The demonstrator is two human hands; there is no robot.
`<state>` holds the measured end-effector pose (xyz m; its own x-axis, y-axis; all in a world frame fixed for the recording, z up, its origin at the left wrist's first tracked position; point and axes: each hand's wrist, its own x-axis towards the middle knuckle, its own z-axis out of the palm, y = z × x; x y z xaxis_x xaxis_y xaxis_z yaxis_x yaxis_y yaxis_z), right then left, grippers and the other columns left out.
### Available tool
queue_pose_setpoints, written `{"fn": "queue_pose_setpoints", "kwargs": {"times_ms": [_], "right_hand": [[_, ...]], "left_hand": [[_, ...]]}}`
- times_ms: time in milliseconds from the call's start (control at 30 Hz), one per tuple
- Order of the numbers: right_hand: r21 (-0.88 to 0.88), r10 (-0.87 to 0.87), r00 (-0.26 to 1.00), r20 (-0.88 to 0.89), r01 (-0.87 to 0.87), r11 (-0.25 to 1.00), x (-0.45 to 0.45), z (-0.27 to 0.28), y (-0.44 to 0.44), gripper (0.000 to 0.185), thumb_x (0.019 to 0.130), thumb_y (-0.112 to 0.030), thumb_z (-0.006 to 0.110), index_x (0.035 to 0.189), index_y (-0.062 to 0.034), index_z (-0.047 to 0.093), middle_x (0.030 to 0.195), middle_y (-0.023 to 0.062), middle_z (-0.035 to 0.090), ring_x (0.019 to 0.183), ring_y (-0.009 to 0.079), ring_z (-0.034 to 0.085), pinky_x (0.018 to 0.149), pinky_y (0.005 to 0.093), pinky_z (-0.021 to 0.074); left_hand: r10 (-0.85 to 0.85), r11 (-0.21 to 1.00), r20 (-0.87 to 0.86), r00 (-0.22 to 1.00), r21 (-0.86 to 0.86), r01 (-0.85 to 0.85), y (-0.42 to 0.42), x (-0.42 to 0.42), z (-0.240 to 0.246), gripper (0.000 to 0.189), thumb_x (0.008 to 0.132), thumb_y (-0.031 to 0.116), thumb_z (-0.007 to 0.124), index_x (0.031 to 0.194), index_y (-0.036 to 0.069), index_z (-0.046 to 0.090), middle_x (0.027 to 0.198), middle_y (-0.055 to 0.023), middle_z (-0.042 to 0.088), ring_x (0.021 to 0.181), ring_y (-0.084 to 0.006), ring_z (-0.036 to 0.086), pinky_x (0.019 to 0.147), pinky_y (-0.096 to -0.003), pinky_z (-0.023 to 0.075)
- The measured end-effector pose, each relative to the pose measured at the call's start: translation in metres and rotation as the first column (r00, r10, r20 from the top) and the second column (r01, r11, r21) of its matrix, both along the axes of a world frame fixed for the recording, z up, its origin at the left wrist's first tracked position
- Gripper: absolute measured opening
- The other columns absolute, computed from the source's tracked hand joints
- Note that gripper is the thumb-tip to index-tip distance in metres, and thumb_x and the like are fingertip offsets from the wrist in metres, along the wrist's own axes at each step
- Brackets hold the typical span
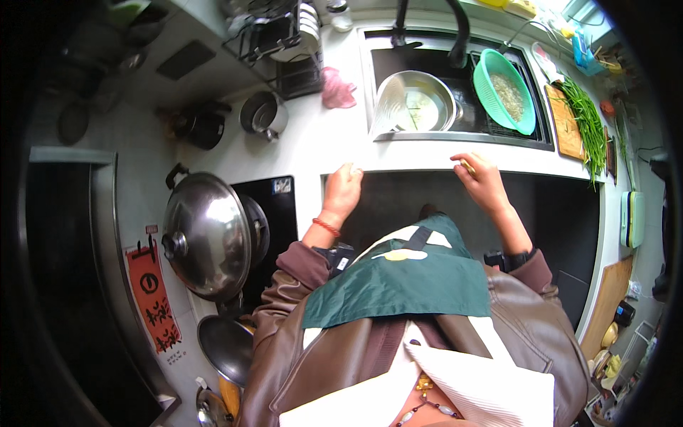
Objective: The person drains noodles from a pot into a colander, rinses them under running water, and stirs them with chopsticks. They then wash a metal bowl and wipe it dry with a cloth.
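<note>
My left hand (342, 188), with a red bracelet at its wrist, is held with fingers curled over the counter's front edge (405, 160). No object shows clearly in it. To the right, my right hand (482, 181) hovers at the same edge, index finger and thumb apart; a gold-coloured band, seemingly a ring, crosses one finger. Beyond both hands is a sink (459, 136). In it sits a stainless steel basin (447, 88) holding pale liquid and green bits, with a whitish perforated thing (392, 104) at its left side. A green plastic colander (484, 88) with pale small pieces rests tilted at right.
Chives (589, 123) lie across a wooden cutting board (564, 120) right of the sink. A black faucet (460, 32) arches over it. On the left are a pink cloth (337, 89), a metal pot (264, 115), a large lidded wok (208, 235) and a dish rack (267, 48).
</note>
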<state>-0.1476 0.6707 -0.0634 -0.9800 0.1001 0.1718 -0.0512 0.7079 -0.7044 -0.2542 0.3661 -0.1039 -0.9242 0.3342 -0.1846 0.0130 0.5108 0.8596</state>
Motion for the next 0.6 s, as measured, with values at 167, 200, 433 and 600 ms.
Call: {"fn": "queue_pose_setpoints", "kwargs": {"times_ms": [167,200,433,600], "right_hand": [[-0.112,-0.190,0.980,0.051,0.195,0.974,0.026,-0.003,0.062,0.015,0.092,-0.007,0.066,0.106,-0.0054,0.070,0.088,0.0120,0.067,0.071,0.0215,0.064,0.065,0.0306,0.0509],[-0.138,-0.200,0.977,0.068,0.208,0.968,0.026,-0.004,0.071,0.015,0.092,-0.007,0.066,0.106,-0.0052,0.070,0.088,0.0120,0.067,0.071,0.0214,0.064,0.065,0.0306,0.0508],[-0.190,-0.165,0.985,0.058,0.174,0.966,0.012,-0.016,0.131,0.015,0.092,-0.006,0.065,0.106,-0.0034,0.069,0.090,0.0129,0.067,0.075,0.0239,0.065,0.066,0.0319,0.0503],[-0.179,-0.095,0.990,0.103,0.112,0.978,0.000,-0.017,0.165,0.015,0.092,-0.005,0.065,0.106,-0.0014,0.069,0.088,0.0104,0.066,0.076,0.0193,0.061,0.069,0.0299,0.0484]], "left_hand": [[-0.103,0.995,-0.042,0.994,-0.003,0.103,0.070,-0.015,-0.037,0.022,0.099,0.021,0.057,0.093,0.000,0.062,0.066,-0.0030,0.056,0.058,-0.0127,0.051,0.055,-0.0310,0.0425],[-0.092,0.995,0.064,0.994,-0.034,0.094,0.080,-0.019,-0.040,0.022,0.099,0.020,0.057,0.093,0.000,0.062,0.066,-0.0030,0.055,0.059,-0.0122,0.051,0.056,-0.0309,0.0421],[0.000,0.998,0.213,0.977,0.058,-0.012,0.114,-0.008,-0.039,0.020,0.100,0.020,0.056,0.093,0.003,0.063,0.066,0.0045,0.049,0.060,-0.0061,0.044,0.054,-0.0251,0.0361],[0.152,0.882,0.381,0.912,0.364,-0.300,0.098,0.028,-0.028,0.018,0.104,0.019,0.053,0.099,0.004,0.061,0.063,0.0093,0.037,0.050,-0.0003,0.030,0.044,-0.0196,0.0212]]}}
